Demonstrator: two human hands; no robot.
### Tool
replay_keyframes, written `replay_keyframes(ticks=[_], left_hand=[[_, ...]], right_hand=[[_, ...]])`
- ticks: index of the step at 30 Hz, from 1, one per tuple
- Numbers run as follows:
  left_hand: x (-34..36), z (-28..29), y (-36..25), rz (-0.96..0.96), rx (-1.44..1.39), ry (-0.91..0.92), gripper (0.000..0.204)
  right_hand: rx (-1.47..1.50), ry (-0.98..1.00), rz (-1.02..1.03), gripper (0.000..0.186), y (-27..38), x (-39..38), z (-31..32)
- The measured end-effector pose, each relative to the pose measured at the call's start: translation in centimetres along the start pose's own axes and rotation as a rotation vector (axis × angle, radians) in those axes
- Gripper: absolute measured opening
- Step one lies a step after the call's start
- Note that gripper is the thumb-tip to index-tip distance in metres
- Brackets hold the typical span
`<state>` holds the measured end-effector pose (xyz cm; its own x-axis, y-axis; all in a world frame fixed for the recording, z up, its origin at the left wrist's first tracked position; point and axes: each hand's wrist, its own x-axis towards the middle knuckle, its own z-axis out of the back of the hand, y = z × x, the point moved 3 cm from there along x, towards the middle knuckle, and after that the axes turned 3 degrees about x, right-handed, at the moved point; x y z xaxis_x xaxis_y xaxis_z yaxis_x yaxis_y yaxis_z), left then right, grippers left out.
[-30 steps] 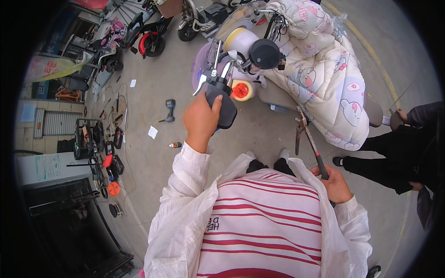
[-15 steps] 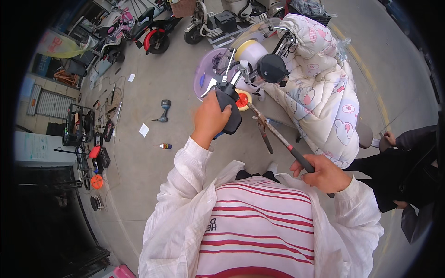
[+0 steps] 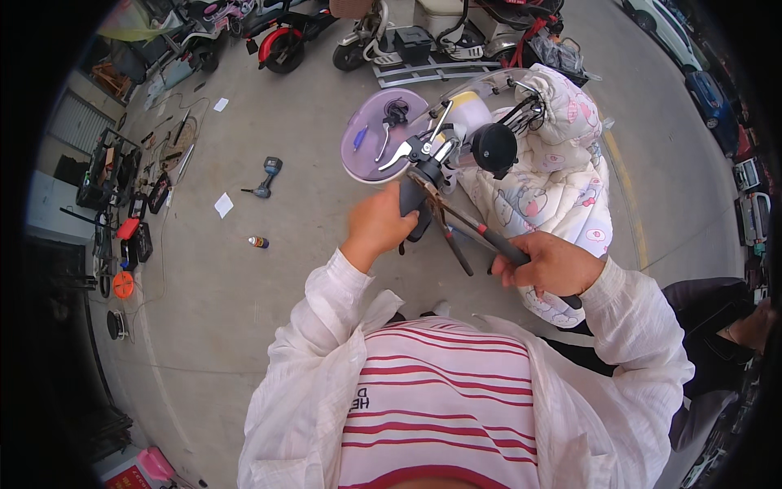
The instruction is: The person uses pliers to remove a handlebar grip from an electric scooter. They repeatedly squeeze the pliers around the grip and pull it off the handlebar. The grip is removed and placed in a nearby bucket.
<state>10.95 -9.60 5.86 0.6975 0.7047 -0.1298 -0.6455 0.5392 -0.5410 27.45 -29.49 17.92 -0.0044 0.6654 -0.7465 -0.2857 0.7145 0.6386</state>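
The scooter (image 3: 538,155), draped in a quilted cover (image 3: 562,187), stands ahead of you on the concrete floor (image 3: 244,326), its handlebar grip (image 3: 415,208) slanting down toward your left side. Your left hand (image 3: 379,228) is closed around that grip, the nearer hand to it. Your right hand (image 3: 550,265) is closed on one handle of long pliers (image 3: 464,228), whose long axis runs up-left from that hand to the lever clamp (image 3: 423,159) just above the grip.
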Motion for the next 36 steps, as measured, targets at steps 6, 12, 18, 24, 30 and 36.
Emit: replay_keyframes(ticks=[6, 12, 18, 24, 30, 36], left_hand=[[-0.9, 0.1, -0.2, -0.134, -0.093, -0.296, 0.048], [-6.2, -3.4, -2.2, 0.003, -0.669, 0.402, 0.058], [-2.1, -16.3, -0.9, 0.125, -1.403, 0.389, 0.085], [-2.7, -16.4, -5.2, 0.208, -1.957, 0.518, 0.086], [-3.6, -11.3, -10.2, 0.268, -2.067, 0.513, 0.071], [-3.5, -10.2, -11.6, 0.482, -1.929, 0.373, 0.061]], right_hand=[[-0.153, 0.009, -0.097, 0.023, 3.2, 1.6, 2.0], [-0.128, 0.01, -0.148, 0.021, 3.7, 2.0, 2.1], [-0.131, -0.002, -0.152, 0.02, 3.9, 1.7, 2.0], [-0.263, -0.014, -0.067, 0.021, 3.3, 1.6, 2.3], [-0.271, -0.135, 0.167, 0.026, 0.2, 1.7, 2.0], [-0.471, -0.176, 0.077, 0.033, -1.9, 2.2, 2.4]])
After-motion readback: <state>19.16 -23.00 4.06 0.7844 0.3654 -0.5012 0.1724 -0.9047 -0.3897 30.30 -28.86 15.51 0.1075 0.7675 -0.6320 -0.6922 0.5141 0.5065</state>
